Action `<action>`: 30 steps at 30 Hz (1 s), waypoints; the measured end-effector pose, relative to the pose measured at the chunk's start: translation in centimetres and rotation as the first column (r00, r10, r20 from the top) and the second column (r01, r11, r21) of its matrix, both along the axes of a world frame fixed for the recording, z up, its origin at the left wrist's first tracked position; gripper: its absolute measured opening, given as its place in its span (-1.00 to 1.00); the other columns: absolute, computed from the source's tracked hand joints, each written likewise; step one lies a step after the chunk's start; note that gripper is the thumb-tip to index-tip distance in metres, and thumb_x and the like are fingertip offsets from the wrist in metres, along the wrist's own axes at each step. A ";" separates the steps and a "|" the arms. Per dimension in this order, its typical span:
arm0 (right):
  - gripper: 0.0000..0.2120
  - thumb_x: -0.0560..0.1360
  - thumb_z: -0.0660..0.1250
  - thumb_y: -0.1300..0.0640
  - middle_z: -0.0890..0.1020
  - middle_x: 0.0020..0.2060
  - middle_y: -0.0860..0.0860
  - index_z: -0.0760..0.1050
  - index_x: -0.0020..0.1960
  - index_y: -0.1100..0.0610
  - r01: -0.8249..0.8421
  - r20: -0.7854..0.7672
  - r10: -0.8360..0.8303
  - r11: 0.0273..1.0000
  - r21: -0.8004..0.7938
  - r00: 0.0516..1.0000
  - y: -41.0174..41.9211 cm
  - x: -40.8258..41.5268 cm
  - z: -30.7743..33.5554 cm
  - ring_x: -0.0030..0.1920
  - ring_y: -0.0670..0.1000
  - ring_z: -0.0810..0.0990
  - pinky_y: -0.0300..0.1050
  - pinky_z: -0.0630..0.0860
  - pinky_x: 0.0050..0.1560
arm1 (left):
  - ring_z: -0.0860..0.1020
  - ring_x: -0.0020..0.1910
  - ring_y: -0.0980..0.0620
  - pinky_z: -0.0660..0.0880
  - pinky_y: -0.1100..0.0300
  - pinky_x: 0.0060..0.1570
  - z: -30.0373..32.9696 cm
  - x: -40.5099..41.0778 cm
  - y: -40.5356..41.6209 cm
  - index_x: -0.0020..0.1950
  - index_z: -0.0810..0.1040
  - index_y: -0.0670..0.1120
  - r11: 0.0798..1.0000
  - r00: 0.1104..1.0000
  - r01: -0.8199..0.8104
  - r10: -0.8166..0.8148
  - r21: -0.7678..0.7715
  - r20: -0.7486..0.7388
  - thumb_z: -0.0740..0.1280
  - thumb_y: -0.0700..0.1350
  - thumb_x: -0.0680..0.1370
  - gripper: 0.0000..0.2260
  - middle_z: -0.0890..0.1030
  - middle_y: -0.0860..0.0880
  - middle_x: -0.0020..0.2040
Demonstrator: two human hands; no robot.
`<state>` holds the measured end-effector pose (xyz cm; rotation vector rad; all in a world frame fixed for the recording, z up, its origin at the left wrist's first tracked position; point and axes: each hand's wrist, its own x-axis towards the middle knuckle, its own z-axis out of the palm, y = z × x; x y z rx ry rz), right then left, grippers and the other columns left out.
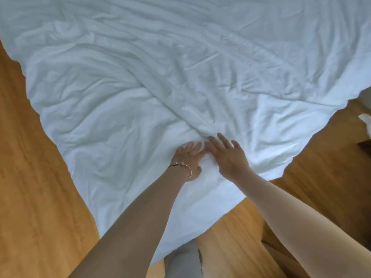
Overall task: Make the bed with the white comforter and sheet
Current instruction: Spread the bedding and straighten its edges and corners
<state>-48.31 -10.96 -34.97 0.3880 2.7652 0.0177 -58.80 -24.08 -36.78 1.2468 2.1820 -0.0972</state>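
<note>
The comforter (160,77) is cut off by the top, left and right edges, and the bed and sheet beneath it are wholly covered. Both forearms are cut off by the lower edge. The palm of the left hand (187,157) is hidden against the cloth; whether the right hand (226,155) touches the cloth cannot be told. A white object (365,121) and a dark object (365,144) are cut off at the right edge and cannot be identified. A grey shape (182,261) at the bottom is cropped.

Under your left hand (188,157) and right hand (228,157) the comforter (140,87) is plain white with a pale bluish cast, unpatterned. Your left wrist carries a gold-toned bracelet (181,166). Either side of your hands, the floor (34,177) is warm orange-brown wood grain.
</note>
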 end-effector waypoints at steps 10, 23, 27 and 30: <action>-0.39 0.45 0.19 0.41 0.34 0.29 0.07 0.44 0.40 -0.06 0.073 -0.198 -0.150 0.935 -0.348 0.969 7.4 -11.3 1.1 0.15 0.09 0.47 -0.15 0.41 -0.08 | 0.22 0.41 -0.12 0.26 0.03 0.33 -0.8 -7.9 7.2 0.54 0.10 -0.05 0.894 0.947 -0.320 0.299 0.313 0.114 0.15 -0.04 0.62 -0.49 0.12 -0.05 0.53; -0.56 0.47 0.22 0.46 0.51 -0.09 -0.01 0.66 0.08 0.03 0.113 -0.062 -0.201 0.748 -0.654 0.978 14.7 -12.1 -1.9 -0.05 -0.02 0.55 -0.46 0.37 -0.03 | -0.55 0.41 -0.15 -0.35 -0.33 0.36 -2.2 -9.3 10.8 0.50 -0.32 0.28 0.853 0.854 -0.519 0.520 -0.058 0.002 0.13 0.47 0.42 -0.16 -0.60 -0.06 0.41; -0.52 0.40 0.21 0.34 0.40 0.10 -0.03 0.42 0.23 -0.05 0.173 -0.013 -0.193 0.902 -0.395 0.981 11.3 -11.7 -2.4 0.19 0.01 0.38 -0.13 0.44 0.10 | -0.58 0.38 -0.12 -0.45 -0.27 0.31 -2.2 -9.4 10.8 0.50 -0.33 0.27 0.860 0.862 -0.503 0.506 -0.083 0.026 0.14 0.49 0.40 -0.12 -0.61 -0.02 0.40; -0.50 0.45 0.21 0.22 0.42 0.23 0.01 0.36 0.36 -0.03 0.202 -0.068 -0.230 0.937 -0.283 0.971 9.3 -10.5 -2.5 0.26 0.10 0.39 -0.04 0.31 0.26 | -0.55 0.41 -0.01 -0.44 -0.18 0.37 -2.3 -8.9 8.4 0.49 -0.34 0.29 0.929 0.929 -0.369 0.369 -0.023 0.003 0.16 0.47 0.41 -0.13 -0.55 0.05 0.44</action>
